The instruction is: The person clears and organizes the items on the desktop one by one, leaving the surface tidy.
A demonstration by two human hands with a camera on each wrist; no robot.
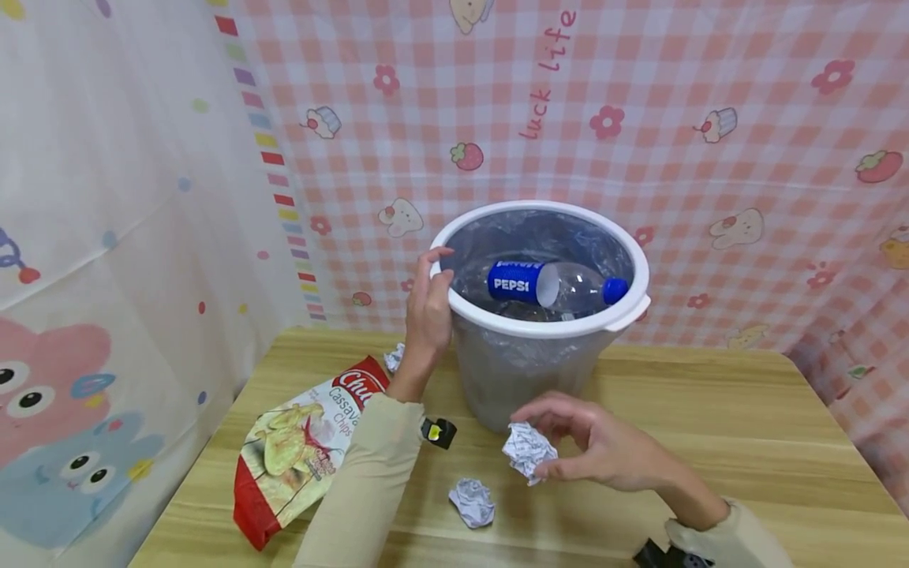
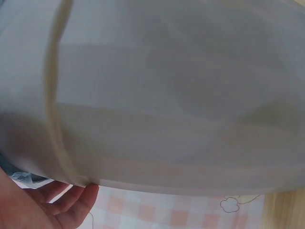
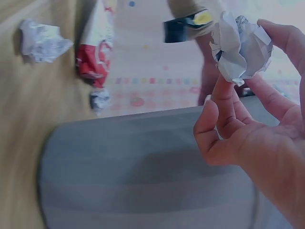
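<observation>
My left hand (image 1: 428, 312) grips the white rim of a grey trash bin (image 1: 525, 379) at its left side. In the left wrist view its fingertips (image 2: 85, 202) curl over that rim. In front of the bin, my right hand (image 1: 596, 442) pinches a crumpled paper ball (image 1: 529, 452) between thumb and fingers, above the table. The right wrist view shows the printed paper ball (image 3: 242, 50) at the fingertips. Inside the lined bin lies a clear plastic bottle (image 1: 578, 288) with a blue Pepsi label and cap.
Another crumpled paper ball (image 1: 472, 503) lies on the wooden table (image 1: 710, 442) near the front. A red and white cassava chips bag (image 1: 298, 454) lies at the left, partly behind the left sleeve. A smaller paper ball (image 1: 394, 357) sits beyond it. Patterned cloth (image 1: 440, 87) hangs behind.
</observation>
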